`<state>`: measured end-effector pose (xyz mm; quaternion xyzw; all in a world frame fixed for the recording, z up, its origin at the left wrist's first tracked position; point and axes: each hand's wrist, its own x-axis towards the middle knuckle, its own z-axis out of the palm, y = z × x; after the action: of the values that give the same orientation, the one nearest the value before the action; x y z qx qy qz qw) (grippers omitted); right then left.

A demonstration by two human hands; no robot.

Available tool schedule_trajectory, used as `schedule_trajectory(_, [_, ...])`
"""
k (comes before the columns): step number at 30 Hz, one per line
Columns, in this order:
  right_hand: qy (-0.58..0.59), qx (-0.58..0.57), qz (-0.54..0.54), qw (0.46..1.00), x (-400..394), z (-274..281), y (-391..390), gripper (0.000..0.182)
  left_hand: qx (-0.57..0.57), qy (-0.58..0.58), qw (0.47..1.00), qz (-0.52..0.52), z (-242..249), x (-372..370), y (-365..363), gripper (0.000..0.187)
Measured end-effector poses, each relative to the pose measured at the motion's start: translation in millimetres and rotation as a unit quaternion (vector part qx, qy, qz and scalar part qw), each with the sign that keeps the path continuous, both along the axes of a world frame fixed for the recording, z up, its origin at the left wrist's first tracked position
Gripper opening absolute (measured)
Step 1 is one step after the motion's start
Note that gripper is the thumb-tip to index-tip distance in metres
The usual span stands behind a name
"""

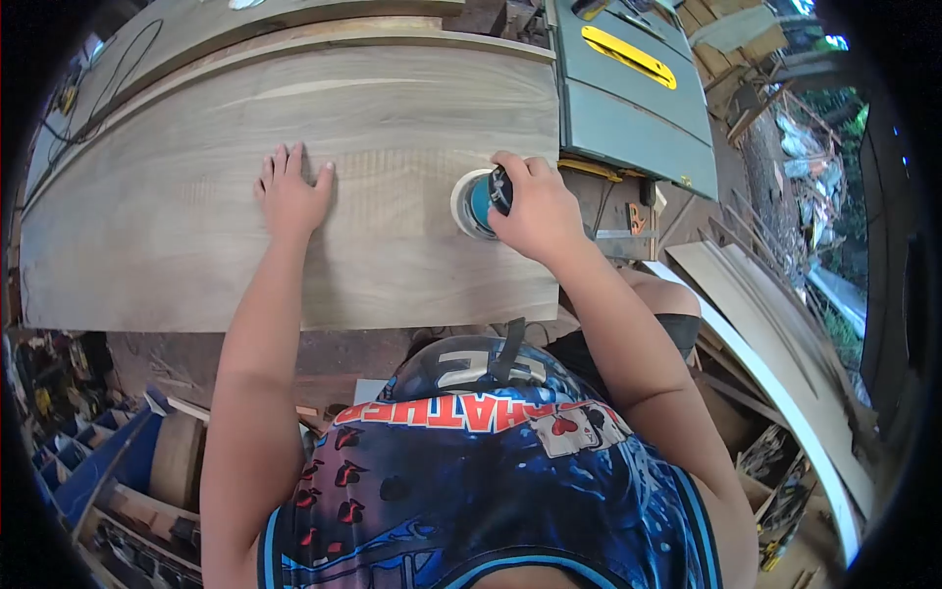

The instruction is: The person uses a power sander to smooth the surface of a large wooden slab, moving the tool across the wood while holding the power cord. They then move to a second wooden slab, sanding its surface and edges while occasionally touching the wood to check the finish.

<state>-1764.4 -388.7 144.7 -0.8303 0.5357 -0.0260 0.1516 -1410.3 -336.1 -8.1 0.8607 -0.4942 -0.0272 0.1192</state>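
Observation:
A wide, pale wooden panel (412, 265) lies flat in front of me, with wavy grain and ripple marks across its middle. My left hand (294, 193) rests flat on it, left of centre, fingers spread and holding nothing. Near the panel's right end, my right hand (538, 208) is wrapped round the top of a teal and black orbital sander (480, 203). The sander's round, pale base sits against the wood. My palm and fingers cover part of its body.
A grey-green table saw (638, 108) with a yellow insert plate (629, 57) adjoins the panel's right end. A dark cord (118, 74) lies at the far left. Long boards (775, 324) lean at the right. Blue compartment bins (93, 442) stand low at the left.

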Motion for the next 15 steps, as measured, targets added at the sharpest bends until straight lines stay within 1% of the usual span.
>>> schedule_trajectory(4, [-0.061,-0.002,-0.010,0.998,1.2,-5.1,3.5,0.064,0.024,0.002,1.000,0.012,9.5,-3.9,-0.4,0.076])
schedule_trajectory(7, [-0.168,0.015,-0.016,0.986,-7.4,-2.0,8.5,0.065,-0.008,-0.023,1.000,0.005,9.8,-7.5,2.3,0.069])
schedule_trajectory(10, [-0.263,-0.025,0.017,0.964,-26.1,8.4,28.1,0.066,-0.149,0.033,0.977,-0.148,-25.1,2.1,3.5,0.059])
schedule_trajectory(11, [-0.273,-0.010,0.012,0.962,-31.1,16.9,37.1,0.067,-0.176,0.193,0.956,-0.130,-15.1,-18.7,7.0,0.053])
schedule_trajectory(12, [-0.291,-0.030,0.029,0.956,-37.2,18.4,45.3,0.068,-0.197,0.350,0.909,-0.109,0.6,-55.7,16.9,0.048])
schedule_trajectory(13, [-0.309,-0.049,0.044,0.949,-44.0,18.7,54.3,0.070,-0.166,0.523,0.827,-0.123,27.6,-82.4,27.6,0.046])
schedule_trajectory(14, [-0.328,-0.068,0.057,0.941,-49.8,18.2,62.3,0.071,-0.146,0.723,0.666,-0.108,61.0,-131.4,48.5,0.040])
schedule_trajectory(15, [-0.332,-0.076,0.058,0.938,-53.4,17.1,66.0,0.073,-0.120,0.726,0.671,-0.095,59.7,-147.7,54.4,0.039])
